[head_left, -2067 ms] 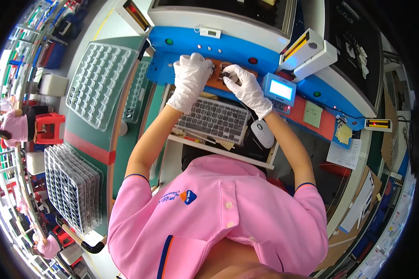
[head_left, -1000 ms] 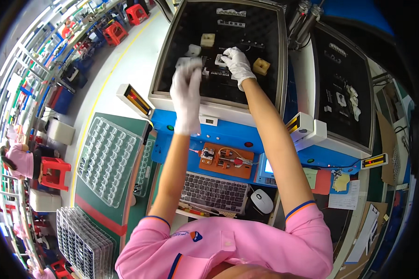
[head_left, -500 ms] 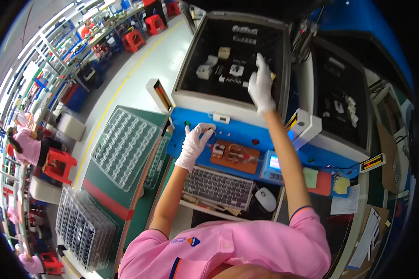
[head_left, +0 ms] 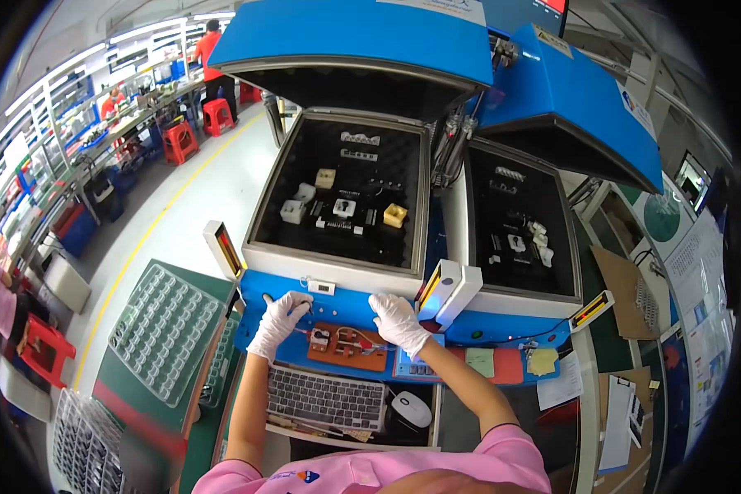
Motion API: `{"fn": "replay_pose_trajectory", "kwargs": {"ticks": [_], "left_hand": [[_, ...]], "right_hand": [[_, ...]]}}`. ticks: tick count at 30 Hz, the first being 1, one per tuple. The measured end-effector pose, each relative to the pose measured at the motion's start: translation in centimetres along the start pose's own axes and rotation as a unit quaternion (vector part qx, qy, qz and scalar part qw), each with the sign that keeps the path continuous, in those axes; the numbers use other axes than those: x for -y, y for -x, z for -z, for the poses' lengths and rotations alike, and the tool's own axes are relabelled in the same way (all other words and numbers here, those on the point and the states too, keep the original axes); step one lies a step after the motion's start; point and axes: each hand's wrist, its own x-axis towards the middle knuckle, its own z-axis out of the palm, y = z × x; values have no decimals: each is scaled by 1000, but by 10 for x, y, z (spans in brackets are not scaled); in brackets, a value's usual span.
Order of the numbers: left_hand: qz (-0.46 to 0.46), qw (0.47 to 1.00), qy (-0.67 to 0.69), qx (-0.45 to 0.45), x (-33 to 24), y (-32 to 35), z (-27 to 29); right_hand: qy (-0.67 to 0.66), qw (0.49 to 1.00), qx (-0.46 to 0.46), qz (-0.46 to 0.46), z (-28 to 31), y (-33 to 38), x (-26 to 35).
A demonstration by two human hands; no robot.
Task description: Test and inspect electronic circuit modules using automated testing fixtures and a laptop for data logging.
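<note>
Two white-gloved hands are at the blue front panel [head_left: 354, 313] of an open-lidded test box. My left hand [head_left: 277, 326] is closed in a pinch beside a green button, with a small dark thing at its fingertips that I cannot make out. My right hand [head_left: 398, 321] is curled against the panel further right; its fingertips and anything under them are hidden. Between and just below the hands lies a reddish-brown fixture board [head_left: 346, 349] with small metal parts and wires. Above them, the box's black foam bed [head_left: 305, 239] holds a white square socket [head_left: 344, 207] and a yellowish block [head_left: 394, 215].
A second open test box [head_left: 525, 272] stands at the right. Below the panel are a keyboard [head_left: 325, 399] and a mouse [head_left: 412, 408]. Clear trays of small pockets [head_left: 166, 329] lie at the left. Slim upright sensor posts [head_left: 224, 249] flank the box. People work at benches further left.
My right hand has come back from over the foam bed to the front panel, its fingers now curled. My left hand stays by the panel. The view has tilted up, showing the raised blue lids.
</note>
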Motion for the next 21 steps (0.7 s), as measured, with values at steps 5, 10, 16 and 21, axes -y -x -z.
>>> {"fn": "replay_pose_trajectory", "kwargs": {"ticks": [5,10,16,21], "left_hand": [[2,1000,23,4,-13,14,14],[65,979,189,-30,-59,67,25],[109,928,356,-18,-56,131,4],[223,914,335,-46,-63,114,-2]], "right_hand": [[10,998,-8,61,10,30,3],[-73,990,7,123,40,60,23],[-104,979,47,171,14,50,24],[-169,962,30,210,-6,36,22]]}}
